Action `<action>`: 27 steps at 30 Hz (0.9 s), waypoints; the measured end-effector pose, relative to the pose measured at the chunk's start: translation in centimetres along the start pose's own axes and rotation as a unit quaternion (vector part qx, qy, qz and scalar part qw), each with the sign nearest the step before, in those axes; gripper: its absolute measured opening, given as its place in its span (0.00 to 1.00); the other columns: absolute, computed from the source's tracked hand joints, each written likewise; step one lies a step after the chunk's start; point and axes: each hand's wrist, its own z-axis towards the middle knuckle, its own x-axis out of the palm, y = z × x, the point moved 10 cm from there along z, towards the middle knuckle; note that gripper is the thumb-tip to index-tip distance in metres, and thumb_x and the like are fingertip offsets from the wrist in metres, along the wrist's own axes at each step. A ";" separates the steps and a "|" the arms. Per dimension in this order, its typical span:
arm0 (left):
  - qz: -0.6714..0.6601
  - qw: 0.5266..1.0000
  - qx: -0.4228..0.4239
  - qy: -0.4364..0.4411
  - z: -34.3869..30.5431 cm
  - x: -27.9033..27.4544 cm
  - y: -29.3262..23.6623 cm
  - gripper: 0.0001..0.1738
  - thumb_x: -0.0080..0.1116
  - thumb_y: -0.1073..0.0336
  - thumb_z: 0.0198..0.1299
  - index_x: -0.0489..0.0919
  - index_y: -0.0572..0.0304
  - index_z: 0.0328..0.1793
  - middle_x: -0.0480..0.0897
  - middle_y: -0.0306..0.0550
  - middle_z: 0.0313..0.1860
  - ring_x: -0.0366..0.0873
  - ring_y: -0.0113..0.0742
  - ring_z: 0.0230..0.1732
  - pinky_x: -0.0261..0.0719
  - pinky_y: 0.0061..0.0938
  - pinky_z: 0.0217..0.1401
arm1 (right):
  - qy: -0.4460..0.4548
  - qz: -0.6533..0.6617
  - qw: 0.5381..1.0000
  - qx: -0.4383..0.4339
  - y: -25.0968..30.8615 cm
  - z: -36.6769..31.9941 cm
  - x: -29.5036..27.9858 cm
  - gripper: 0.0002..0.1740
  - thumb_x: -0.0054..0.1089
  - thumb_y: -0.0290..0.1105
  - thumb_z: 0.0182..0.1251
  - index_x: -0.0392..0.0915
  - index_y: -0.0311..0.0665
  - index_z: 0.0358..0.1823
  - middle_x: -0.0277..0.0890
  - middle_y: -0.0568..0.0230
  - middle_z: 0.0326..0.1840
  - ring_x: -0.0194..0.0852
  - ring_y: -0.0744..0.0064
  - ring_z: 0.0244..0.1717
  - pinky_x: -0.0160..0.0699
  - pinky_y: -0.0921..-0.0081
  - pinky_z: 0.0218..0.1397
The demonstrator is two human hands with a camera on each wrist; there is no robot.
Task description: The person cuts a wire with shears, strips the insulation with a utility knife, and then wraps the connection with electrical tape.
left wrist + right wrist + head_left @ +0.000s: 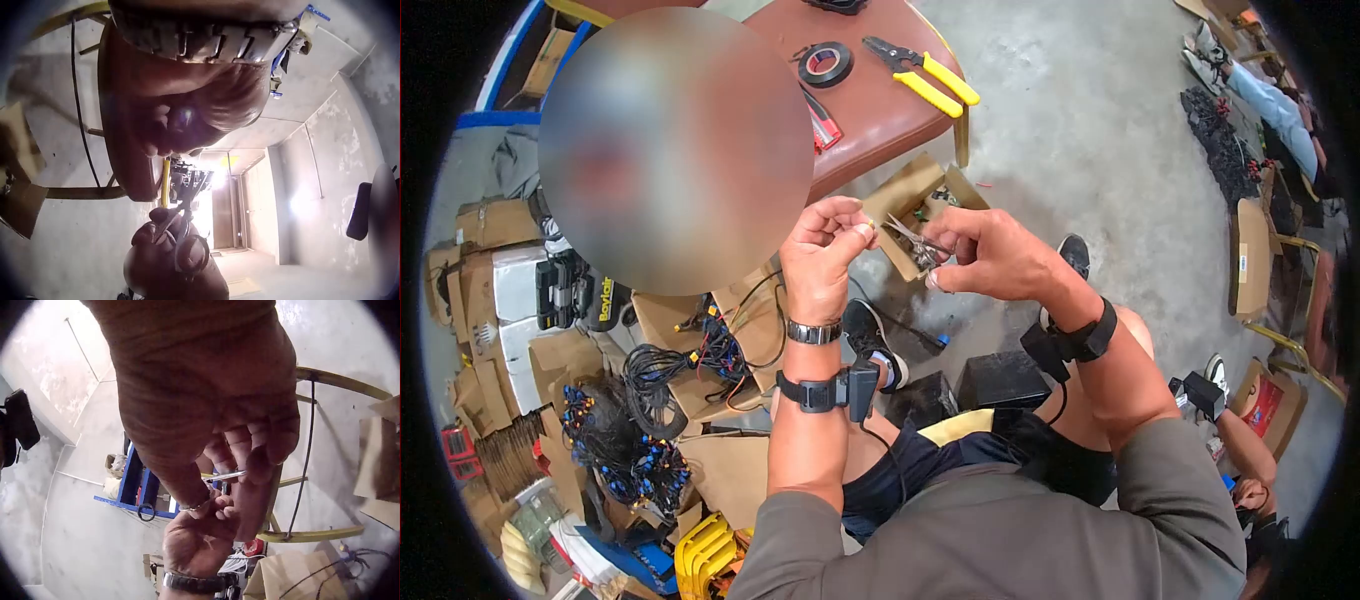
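My right hand [992, 252] grips a small pair of metal scissors [913, 236], thumb and fingers in the handle loops, blades spread and aimed at the left hand. My left hand [820, 262] pinches a tiny yellowish piece [870, 226] between thumb and fingers, just beside the blade tips. In the left wrist view the scissors [186, 209] point up from the right hand [178, 265] toward the left hand [200, 112]. The right wrist view shows the scissors [226, 476] under the right hand [206, 394], with the left hand [199, 542] beyond; what it pinches cannot be made out there.
A brown seat [865, 130] holds black tape [825, 64] and yellow-handled wire strippers [922, 78]. Below the hands stands an open cardboard box [897, 250] with small parts. Cable bundles [660, 375] and cardboard lie at left. Another person's arm [1245, 445] shows at lower right.
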 end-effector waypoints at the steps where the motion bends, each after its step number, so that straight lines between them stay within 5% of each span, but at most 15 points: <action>1: -0.018 1.000 0.003 0.003 -0.2 0.1 0.2 0.19 0.63 0.81 0.56 0.78 0.67 0.56 0.84 0.45 0.39 0.83 0.32 0.37 0.85 0.29 0.42 | 0.003 -0.005 1.000 -0.006 -0.1 0.0 0.2 0.24 0.75 0.37 0.50 0.80 0.32 0.46 0.77 0.63 0.32 0.76 0.71 0.33 0.78 0.72 0.40; 15: -0.028 0.999 -0.035 0.020 -0.1 1.6 1.5 0.31 0.61 0.85 0.52 0.72 0.66 0.65 0.83 0.43 0.36 0.81 0.29 0.35 0.83 0.27 0.41 | 0.008 0.006 1.000 -0.026 -0.9 0.9 1.1 0.24 0.75 0.36 0.48 0.80 0.33 0.45 0.75 0.64 0.31 0.74 0.71 0.32 0.77 0.70 0.38; 21: -0.028 0.998 -0.047 0.040 0.2 2.5 1.6 0.33 0.62 0.84 0.51 0.70 0.66 0.67 0.83 0.44 0.35 0.81 0.30 0.34 0.83 0.27 0.39 | 0.004 -0.001 0.999 -0.048 -0.9 0.9 0.7 0.23 0.78 0.34 0.51 0.80 0.34 0.47 0.74 0.69 0.31 0.70 0.79 0.30 0.73 0.77 0.34; 24: -0.028 0.997 -0.049 0.046 0.3 2.6 1.8 0.33 0.62 0.84 0.52 0.70 0.66 0.67 0.84 0.44 0.35 0.81 0.30 0.34 0.83 0.27 0.39 | 0.000 0.002 1.000 -0.023 -0.7 0.7 0.5 0.22 0.74 0.37 0.49 0.81 0.33 0.44 0.76 0.63 0.31 0.76 0.67 0.34 0.77 0.68 0.40; 27: -0.033 0.997 -0.048 0.051 0.4 2.6 1.8 0.33 0.62 0.84 0.52 0.70 0.66 0.67 0.84 0.44 0.35 0.81 0.30 0.34 0.83 0.26 0.39 | 0.009 0.012 1.000 -0.014 -1.0 0.6 0.7 0.21 0.74 0.37 0.50 0.81 0.33 0.44 0.77 0.61 0.30 0.77 0.66 0.34 0.78 0.68 0.41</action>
